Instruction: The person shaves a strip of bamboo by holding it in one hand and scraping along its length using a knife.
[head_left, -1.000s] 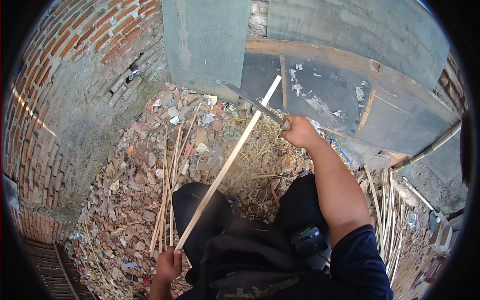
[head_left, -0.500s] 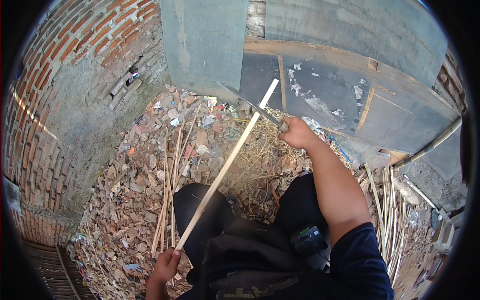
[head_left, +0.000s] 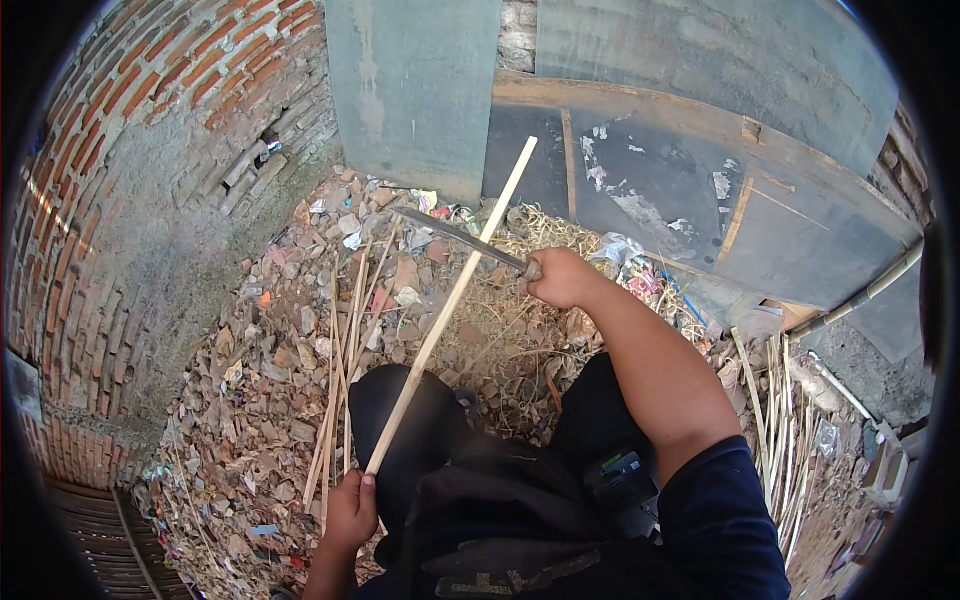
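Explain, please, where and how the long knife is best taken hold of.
Grip the long knife by its handle, coming from the right, where the right hand holds it. Its dark blade extends to the left, across the pale strip, so this side probably keeps the grip away from the blade.

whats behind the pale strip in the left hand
Dark-trousered knee, rubble and dark panel show behind the pale strip; whatever it directly covers can't be seen.
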